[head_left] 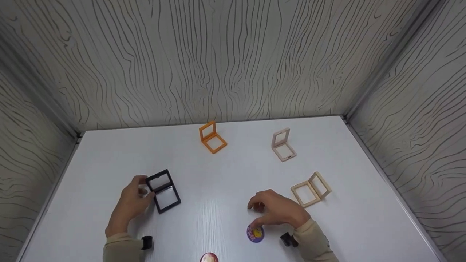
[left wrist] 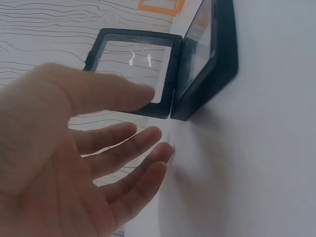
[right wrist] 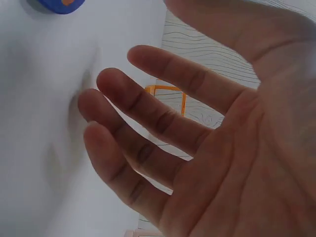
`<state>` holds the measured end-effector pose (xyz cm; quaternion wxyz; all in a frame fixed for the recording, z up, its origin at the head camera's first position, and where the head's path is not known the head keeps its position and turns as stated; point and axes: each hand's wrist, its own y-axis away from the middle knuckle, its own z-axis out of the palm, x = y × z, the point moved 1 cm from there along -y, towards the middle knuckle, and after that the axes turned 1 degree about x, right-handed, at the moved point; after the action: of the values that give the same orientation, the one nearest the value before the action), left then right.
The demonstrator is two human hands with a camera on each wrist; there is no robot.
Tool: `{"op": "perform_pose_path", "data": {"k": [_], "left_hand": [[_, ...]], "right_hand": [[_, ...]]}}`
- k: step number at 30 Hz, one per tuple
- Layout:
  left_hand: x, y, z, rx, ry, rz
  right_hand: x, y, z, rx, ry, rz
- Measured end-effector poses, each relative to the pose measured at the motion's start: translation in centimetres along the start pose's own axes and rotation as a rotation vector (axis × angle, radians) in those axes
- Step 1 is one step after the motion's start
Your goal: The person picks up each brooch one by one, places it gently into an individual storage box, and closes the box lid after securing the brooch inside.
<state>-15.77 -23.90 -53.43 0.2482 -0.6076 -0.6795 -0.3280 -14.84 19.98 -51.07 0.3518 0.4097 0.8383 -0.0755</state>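
Note:
A black hinged display frame (head_left: 162, 187), with transparent film in its two halves, stands unfolded on the left of the table. My left hand (head_left: 131, 200) is beside its left edge, thumb and fingers spread apart. In the left wrist view the thumb overlaps one half of the frame; whether it touches cannot be told. Over a purple round badge (head_left: 255, 234) with a yellow picture hovers my right hand (head_left: 278, 209), its thumb nearest the badge's upper edge. Loosely bent fingers (right wrist: 158, 116) hold nothing in the right wrist view, where a bit of the badge shows at the top.
An orange hinged frame (head_left: 208, 137) and a pale pink one (head_left: 279, 143) stand unfolded toward the back. Right of my right hand is a beige frame (head_left: 316, 189). A red round badge (head_left: 209, 257) lies at the front edge of the view. Wood-patterned panels (head_left: 218, 62) enclose the white table.

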Motion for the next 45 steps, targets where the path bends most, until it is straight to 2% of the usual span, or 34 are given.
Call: {"op": "perform_pose_path", "data": {"k": [12,18,29,37,40,45], "left_hand": [[-0.9,-0.1,0.8,0.052,-0.002,0.020],[-0.6,0.2,0.9,0.060,-0.013,0.029],[-0.3,-0.1,0.7,0.082,-0.049,0.034],[-0.5,-0.2,0.5,0.080,-0.050,0.043],[-0.4,-0.3,0.6,0.068,-0.043,0.044],[-0.4,-0.4,0.7,0.061,-0.032,0.057]], "right_hand": [[-0.8,-0.5,1.0,-0.118,0.022,0.031],[-0.8,-0.5,1.1,-0.111,0.024,0.044],[-0.3,-0.7,1.5,-0.093,-0.018,0.066],[0.1,-0.8,1.4,-0.088,-0.019,0.028],[0.5,-0.8,1.3,-0.084,-0.060,0.014],[1.2,-1.1,1.2,-0.106,-0.164,-0.055]]}}
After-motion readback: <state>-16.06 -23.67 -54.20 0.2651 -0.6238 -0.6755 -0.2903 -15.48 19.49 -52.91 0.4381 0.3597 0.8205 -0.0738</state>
